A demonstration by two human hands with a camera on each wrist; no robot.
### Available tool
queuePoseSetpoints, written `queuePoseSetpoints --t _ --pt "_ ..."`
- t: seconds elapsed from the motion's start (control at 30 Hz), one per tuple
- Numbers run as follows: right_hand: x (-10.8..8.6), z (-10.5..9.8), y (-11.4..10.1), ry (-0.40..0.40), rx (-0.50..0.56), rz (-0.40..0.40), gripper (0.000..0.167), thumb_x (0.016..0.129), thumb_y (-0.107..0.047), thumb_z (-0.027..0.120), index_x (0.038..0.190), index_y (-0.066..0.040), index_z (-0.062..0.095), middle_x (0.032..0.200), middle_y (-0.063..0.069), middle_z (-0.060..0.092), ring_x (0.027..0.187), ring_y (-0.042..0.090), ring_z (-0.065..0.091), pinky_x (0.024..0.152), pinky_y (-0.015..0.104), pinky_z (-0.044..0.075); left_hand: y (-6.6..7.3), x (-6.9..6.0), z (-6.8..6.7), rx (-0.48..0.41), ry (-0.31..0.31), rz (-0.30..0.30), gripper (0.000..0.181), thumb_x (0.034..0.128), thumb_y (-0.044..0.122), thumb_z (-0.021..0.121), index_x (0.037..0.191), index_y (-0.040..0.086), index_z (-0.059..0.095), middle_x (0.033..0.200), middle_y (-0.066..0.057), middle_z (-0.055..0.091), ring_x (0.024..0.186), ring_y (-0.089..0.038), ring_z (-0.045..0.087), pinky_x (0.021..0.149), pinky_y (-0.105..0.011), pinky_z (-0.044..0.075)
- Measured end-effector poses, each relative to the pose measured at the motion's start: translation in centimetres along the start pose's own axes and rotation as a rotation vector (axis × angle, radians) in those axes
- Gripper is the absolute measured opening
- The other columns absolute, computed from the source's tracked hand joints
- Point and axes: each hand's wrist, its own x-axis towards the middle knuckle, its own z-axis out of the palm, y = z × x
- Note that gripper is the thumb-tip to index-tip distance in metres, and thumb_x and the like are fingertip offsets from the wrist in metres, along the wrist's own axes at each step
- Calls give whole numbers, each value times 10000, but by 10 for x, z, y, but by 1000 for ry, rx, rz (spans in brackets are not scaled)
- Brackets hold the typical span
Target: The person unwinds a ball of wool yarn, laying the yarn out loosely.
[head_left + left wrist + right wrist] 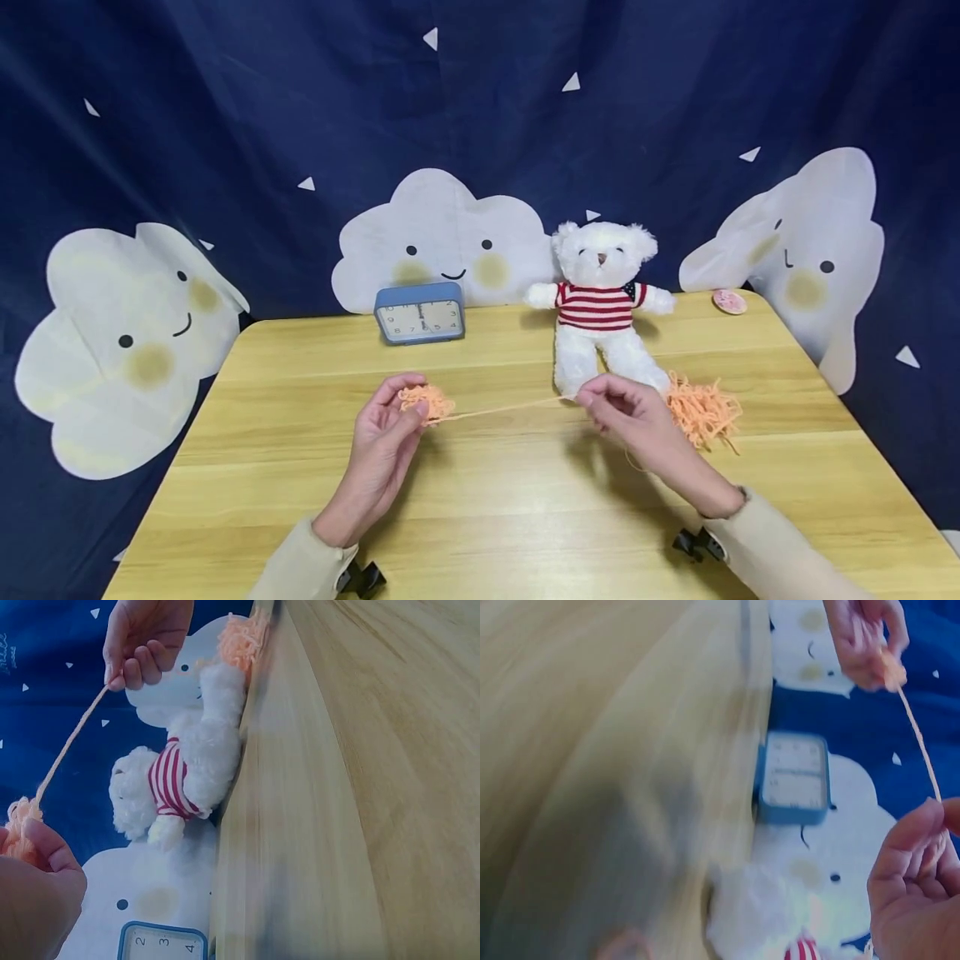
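My left hand (384, 442) grips a small bundle of peach yarn (429, 403), the thumb lying over its front. From that bundle a single yarn strand (510, 408) runs taut to the right. My right hand (633, 421) pinches the far part of the strand between thumb and fingertips, and a loose tail hangs below it. Both hands are above the table. Beyond my right hand a heap of peach yarn (705, 412) lies on the wood, beside the foot of a white teddy bear (596, 300) in a striped shirt.
A blue alarm clock (422, 315) stands near the back edge of the wooden table (480, 517). At the back right corner lies a small pink round object (729, 302). A dark blue curtain (495, 108) with white clouds hangs behind the table.
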Motion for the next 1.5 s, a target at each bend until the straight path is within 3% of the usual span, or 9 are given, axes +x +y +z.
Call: queuePoseSetpoints --t 0.17,0.33,0.6,0.93,1.2,1.37,1.47,1.5 --pt "-7 -24 -4 166 -14 22 173 1109 -116 653 1111 47 711 823 112 652 729 187 622 578 269 530 0 0 0 -12 1 35 327 1015 -145 629 1320 -31 600 1223 -101 616 1046 -143 669 908 -231 618" --pt "-13 -46 0 273 18 10 148 1096 -68 661 1103 69 714 821 81 650 714 149 600 604 243 533 -2 0 0 -8 -14 70 371 992 -178 606 1349 -91 556 1242 -122 618 1070 -154 667 915 -241 619" --pt "-26 -78 8 333 12 56 154 1102 -108 669 1126 26 740 820 17 666 717 115 596 552 247 487 -2 -1 -2 -45 -39 87 441 971 -225 581 1369 -35 576 1249 -103 620 1060 -143 675 889 -212 615" --pt "-36 -113 24 400 183 25 110 1088 -44 670 1100 3 768 821 8 664 714 116 599 566 213 520 0 -2 -5 -14 -6 107 504 954 -245 565 1428 -80 518 1260 -109 617 1054 -129 648 871 -179 598" --pt "-41 -147 42 451 220 39 140 1087 -20 654 1074 -29 793 807 -10 663 701 108 610 604 190 504 2 -1 -7 -40 15 124 527 954 -256 552 1431 -31 549 1245 -125 618 1061 -145 647 866 -176 597" --pt "-42 -166 52 509 171 127 160 1085 -48 662 1032 -75 810 796 -23 683 681 94 629 593 167 536 2 -1 -9 -51 31 109 491 966 -244 566 1420 -59 542 1230 -110 616 1057 -144 647 864 -186 606" --pt "-41 -174 60 456 28 215 215 1100 -69 634 1002 -145 810 793 -44 683 686 84 624 596 174 541 1 -1 -9 -45 47 96 478 972 -230 576 1427 -107 495 1227 -106 609 1054 -153 651 872 -203 615" --pt "-40 -175 63 414 -35 250 210 1108 -74 617 1007 -122 796 786 -40 672 682 92 615 588 190 540 1 -2 -9 -43 51 95 471 975 -226 578 1424 -110 492 1225 -104 609 1056 -156 653 877 -210 617"
